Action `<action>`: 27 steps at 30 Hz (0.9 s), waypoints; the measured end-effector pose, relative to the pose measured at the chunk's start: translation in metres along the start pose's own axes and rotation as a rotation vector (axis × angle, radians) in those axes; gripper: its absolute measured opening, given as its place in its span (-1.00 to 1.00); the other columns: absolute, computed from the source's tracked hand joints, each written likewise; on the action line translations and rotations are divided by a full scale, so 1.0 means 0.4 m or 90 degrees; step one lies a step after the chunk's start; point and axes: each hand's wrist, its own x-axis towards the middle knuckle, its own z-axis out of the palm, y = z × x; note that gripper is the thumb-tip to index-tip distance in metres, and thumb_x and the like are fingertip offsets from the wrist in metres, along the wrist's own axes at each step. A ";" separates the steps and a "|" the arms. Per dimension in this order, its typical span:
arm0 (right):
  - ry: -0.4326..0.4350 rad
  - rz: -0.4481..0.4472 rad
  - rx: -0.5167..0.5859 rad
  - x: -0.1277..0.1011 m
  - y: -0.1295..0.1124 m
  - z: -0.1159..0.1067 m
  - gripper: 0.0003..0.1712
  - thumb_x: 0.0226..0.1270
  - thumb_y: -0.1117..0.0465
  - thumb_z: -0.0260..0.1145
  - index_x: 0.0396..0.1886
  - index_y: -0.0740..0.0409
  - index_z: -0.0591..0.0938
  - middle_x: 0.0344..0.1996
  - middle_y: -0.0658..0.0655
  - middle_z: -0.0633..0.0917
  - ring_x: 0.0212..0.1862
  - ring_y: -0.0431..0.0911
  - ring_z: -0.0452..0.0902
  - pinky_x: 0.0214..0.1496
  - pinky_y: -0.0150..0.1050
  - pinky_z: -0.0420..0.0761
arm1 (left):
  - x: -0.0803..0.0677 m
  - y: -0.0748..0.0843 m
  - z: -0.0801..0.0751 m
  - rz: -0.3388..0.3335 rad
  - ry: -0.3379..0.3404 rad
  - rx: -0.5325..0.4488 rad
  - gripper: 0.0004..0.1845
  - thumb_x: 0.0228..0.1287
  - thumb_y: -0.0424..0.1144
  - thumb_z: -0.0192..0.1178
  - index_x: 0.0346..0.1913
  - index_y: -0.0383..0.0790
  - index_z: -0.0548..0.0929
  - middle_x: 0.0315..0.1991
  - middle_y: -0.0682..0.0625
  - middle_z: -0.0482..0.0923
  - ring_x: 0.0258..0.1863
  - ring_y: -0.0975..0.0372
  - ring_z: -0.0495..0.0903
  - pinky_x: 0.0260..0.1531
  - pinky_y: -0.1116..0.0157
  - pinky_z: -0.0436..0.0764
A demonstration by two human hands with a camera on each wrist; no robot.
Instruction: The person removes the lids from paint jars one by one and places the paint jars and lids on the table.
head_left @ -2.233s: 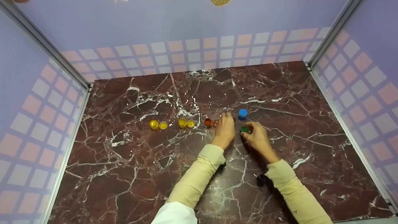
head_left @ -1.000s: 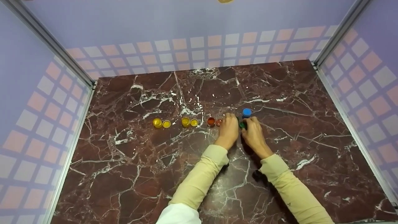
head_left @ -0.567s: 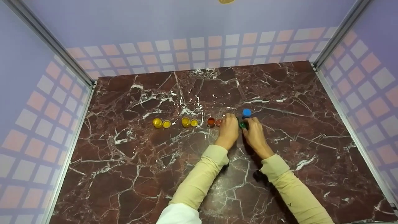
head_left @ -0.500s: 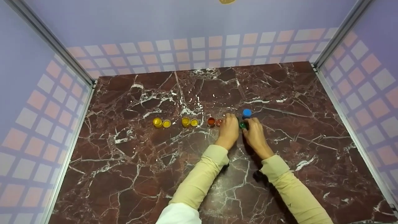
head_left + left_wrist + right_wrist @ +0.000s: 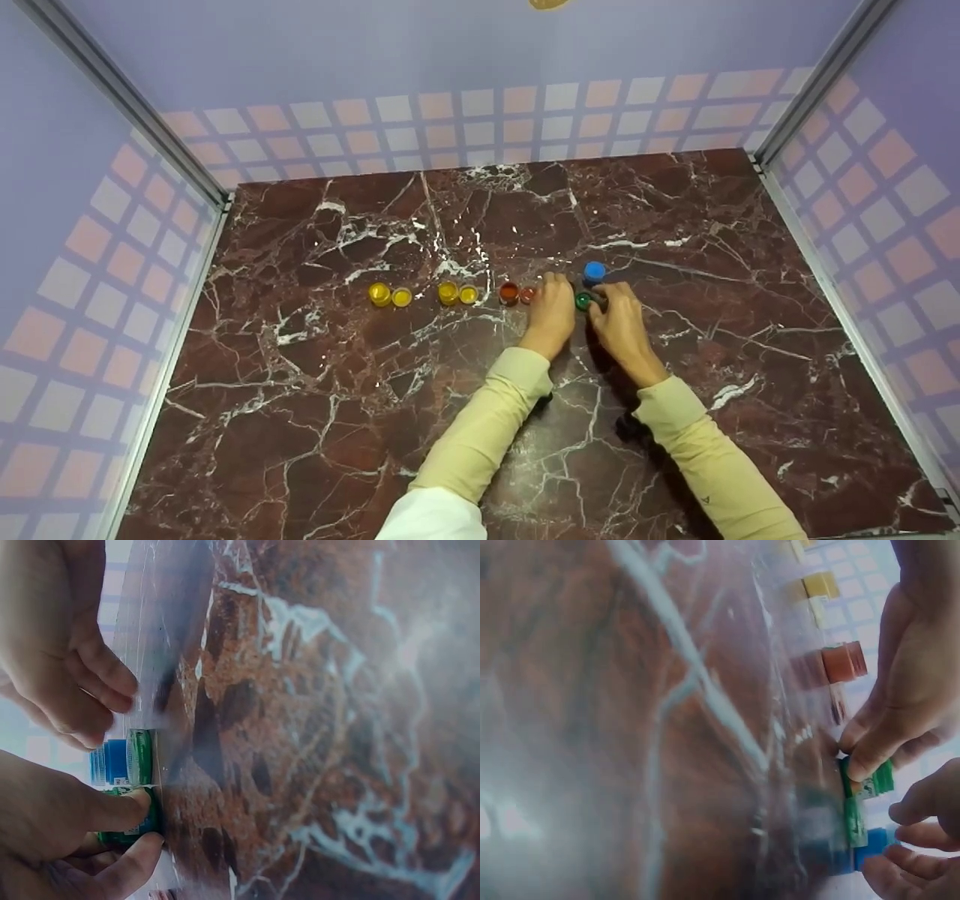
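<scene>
My left hand point(image 5: 551, 315) grips a small green paint jar point(image 5: 881, 778), which it mostly hides in the head view. Right beside that jar, the green lid point(image 5: 583, 301) lies on the table with its inside up. My right hand point(image 5: 621, 326) is just right of the lid, fingers loosely bent and apart from it in the left wrist view. Behind the lid stands a blue paint jar point(image 5: 594, 271) with its blue cap on. To the left are an uncapped red-orange jar point(image 5: 509, 294) and its lid point(image 5: 528, 295), partly covered by my left hand.
Farther left along the same row stand two uncapped yellow jars, one nearer point(image 5: 448, 293) and one farther point(image 5: 379, 294), each with its lid beside it. The dark red marble-patterned table point(image 5: 300, 450) is bounded by lilac panels with a tile pattern at the back and sides.
My right hand has carried the green lid left to beside the green jar, let go of it and drawn back slightly right. The left hand keeps its grip on the jar.
</scene>
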 end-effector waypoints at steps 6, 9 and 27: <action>-0.003 -0.039 -0.007 0.038 0.008 -0.023 -0.71 0.23 0.49 0.37 -0.04 0.48 0.69 -0.10 0.40 0.60 -0.03 0.29 0.48 0.09 0.13 0.48 | 0.001 -0.005 -0.001 -0.008 -0.003 -0.007 -0.74 0.29 -0.45 0.27 0.03 -0.40 0.63 -0.12 -0.17 0.60 -0.12 0.07 0.68 -0.07 0.23 0.68; -0.032 -0.065 -0.011 0.066 0.013 -0.036 -0.68 0.26 0.50 0.36 0.02 0.48 0.68 0.03 0.43 0.60 0.09 0.32 0.46 0.22 0.15 0.43 | 0.000 -0.005 0.000 -0.006 0.006 0.004 -0.75 0.30 -0.45 0.25 0.03 -0.40 0.62 -0.13 -0.16 0.60 -0.13 0.07 0.67 -0.07 0.24 0.68; -0.165 -0.142 -0.063 0.140 0.029 -0.021 -0.60 0.17 0.57 0.34 0.05 0.46 0.69 0.11 0.48 0.61 0.09 0.36 0.43 0.25 0.19 0.42 | -0.003 0.005 0.002 -0.005 0.004 0.046 -0.75 0.31 -0.40 0.27 0.02 -0.35 0.62 -0.12 -0.14 0.63 -0.13 0.09 0.67 -0.06 0.28 0.65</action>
